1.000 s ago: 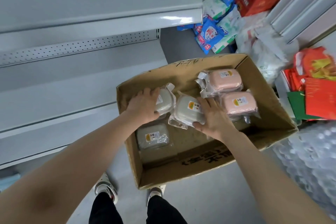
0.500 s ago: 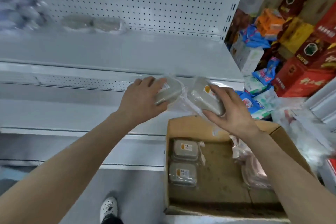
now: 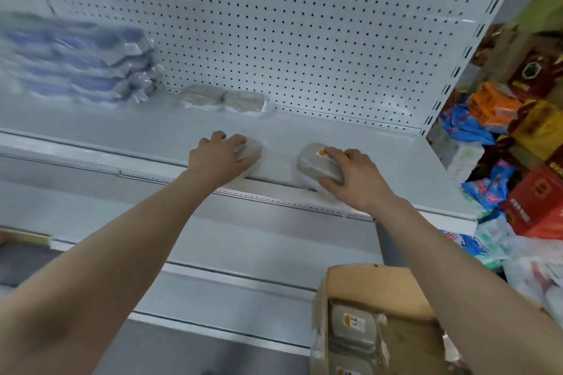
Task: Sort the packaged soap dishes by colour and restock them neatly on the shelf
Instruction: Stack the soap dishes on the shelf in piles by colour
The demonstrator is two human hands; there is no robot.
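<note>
The left hand [image 3: 217,158] curls over the top of one grey-green soap dish [image 3: 253,150], fingers wrapped round its far side, and the right hand [image 3: 355,179] grips a second soap dish [image 3: 316,165] with the thumb on its near edge and the fingers across the labelled top. Both packs are at the front of the white shelf [image 3: 396,161], apart from each other. The second one is partly over the front lip, and it is unclear whether either pack has its full weight down. Two matching dishes [image 3: 225,99] lie side by side at the back against the pegboard [image 3: 274,24], near a blurred stack of blue packs [image 3: 76,64]. More grey-green ones wait in the cardboard box [image 3: 365,280] below. Each dish looks light and stiff, a hard shell in loose clear film, so one hand probably manages it easily. The film is likely slippery and will crinkle, so a hold across the long sides of the shell seems safer than one on the slack wrapper ends. The rounded lids may slide if stacked, so pushing them flat towards the back pair looks wise.
</note>
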